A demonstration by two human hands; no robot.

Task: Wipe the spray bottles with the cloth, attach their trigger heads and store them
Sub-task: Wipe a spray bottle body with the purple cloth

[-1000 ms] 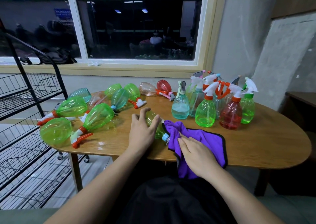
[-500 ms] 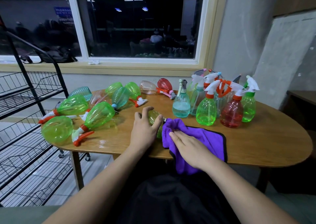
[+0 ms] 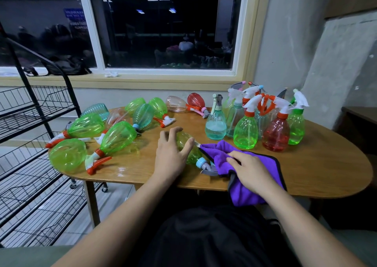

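A green spray bottle (image 3: 190,154) with a blue collar and grey trigger lies on its side at the front of the wooden table (image 3: 318,164). My left hand (image 3: 173,154) grips its body, fingers curled over it. My right hand (image 3: 247,168) presses the purple cloth (image 3: 224,154) flat beside the bottle's neck; the cloth covers part of the trigger and hangs over the table's front edge. Several green, teal and pink bottles (image 3: 118,138) lie on their sides at the left. Several upright bottles (image 3: 244,134) with trigger heads stand at the back right.
A black wire rack (image 3: 30,124) with tiered shelves stands left of the table. A window and sill run behind. A grey slab leans on the wall at the right, with a dark side table (image 3: 361,115) below it.
My right hand and the cloth slid right along the bottle, baring the blue collar and grey trigger. My left hand stayed on the bottle's body.
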